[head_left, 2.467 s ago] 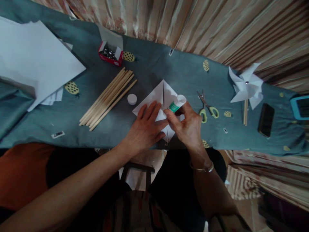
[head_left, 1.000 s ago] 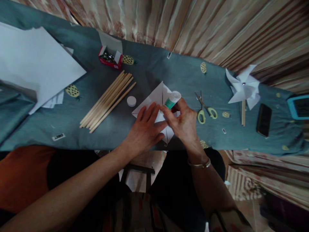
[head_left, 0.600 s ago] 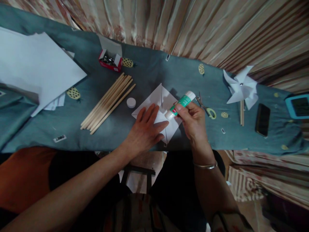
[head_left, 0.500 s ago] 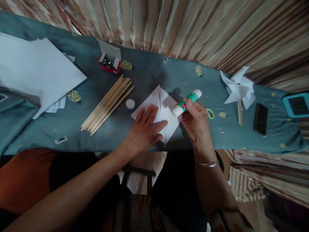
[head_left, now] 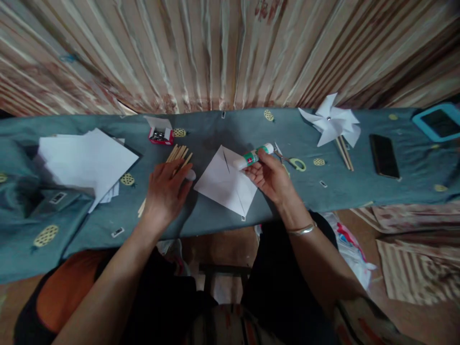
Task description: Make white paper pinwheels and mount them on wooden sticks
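My left hand reaches over several wooden sticks, covering much of them. Its thumb and index finger are closed about a round white glue stick cap. In my right hand is a white and green glue stick, held tilted with its white end to the lower left. Below that end lies a square of white paper with slits running in from its corners. The right fingers and the glue stick overlap its right part in view.
A white paper pinwheel, scissors, a dark phone and a blue-framed device lie to the right. Leftward are a paper stack and an open red box of small metal pieces. A curtain hangs behind the table.
My left hand has left the paper and moved left to the cap. The right hand still holds the glue stick near the paper. The camera view has shifted.
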{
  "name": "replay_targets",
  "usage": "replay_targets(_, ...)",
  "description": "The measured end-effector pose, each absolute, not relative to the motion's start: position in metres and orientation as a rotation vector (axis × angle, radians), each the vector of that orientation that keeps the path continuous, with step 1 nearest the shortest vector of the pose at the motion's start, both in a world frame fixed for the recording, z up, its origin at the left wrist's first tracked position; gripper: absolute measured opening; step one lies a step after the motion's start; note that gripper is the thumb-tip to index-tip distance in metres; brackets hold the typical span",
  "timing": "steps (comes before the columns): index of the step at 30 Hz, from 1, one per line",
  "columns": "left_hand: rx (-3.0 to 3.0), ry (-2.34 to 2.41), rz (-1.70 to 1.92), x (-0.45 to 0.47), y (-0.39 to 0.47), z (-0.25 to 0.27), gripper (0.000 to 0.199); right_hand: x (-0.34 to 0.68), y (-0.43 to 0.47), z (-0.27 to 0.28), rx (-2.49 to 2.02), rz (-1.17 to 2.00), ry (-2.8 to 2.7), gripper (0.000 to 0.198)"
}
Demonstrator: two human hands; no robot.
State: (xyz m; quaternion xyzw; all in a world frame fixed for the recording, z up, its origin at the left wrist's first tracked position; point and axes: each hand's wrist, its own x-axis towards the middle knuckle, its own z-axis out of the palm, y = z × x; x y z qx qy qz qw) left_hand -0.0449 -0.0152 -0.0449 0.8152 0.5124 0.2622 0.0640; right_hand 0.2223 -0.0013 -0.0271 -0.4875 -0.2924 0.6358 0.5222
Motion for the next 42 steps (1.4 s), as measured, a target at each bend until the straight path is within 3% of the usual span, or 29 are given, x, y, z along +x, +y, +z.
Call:
replay_targets(5, 2.378, 1.479, 0.738, -0.045, -0.007, -0.056, 0.032, 0.22, 0.0, -0.026, -1.066, 1.639, -0.582, 0.027)
replay_targets(9, 2.164, 1.515, 0.907, -0.038, -0.005, -0.051, 0.025, 0.221, -0.001, -0.024, -1.006, 1.666, -0.554, 0.022)
replay_targets(14, 1.501, 1.424, 1.195, -0.022, -0.011, -0.031, 0.028, 0.217, -0.006, -0.024, -0.967, 1.71, -0.555, 0.021)
replay_targets(20, 0.856, 1.094, 1.163, 0.002, -0.023, -0.021, 0.035, 0.207, -0.011, -0.029, -0.925, 1.82, -0.57, 0.02)
replay_targets(42, 0.899, 1.061, 1.121, 0.007, -0.024, -0.025, 0.036, 0.201, -0.013, -0.029, -0.96, 1.766, -0.59, 0.022)
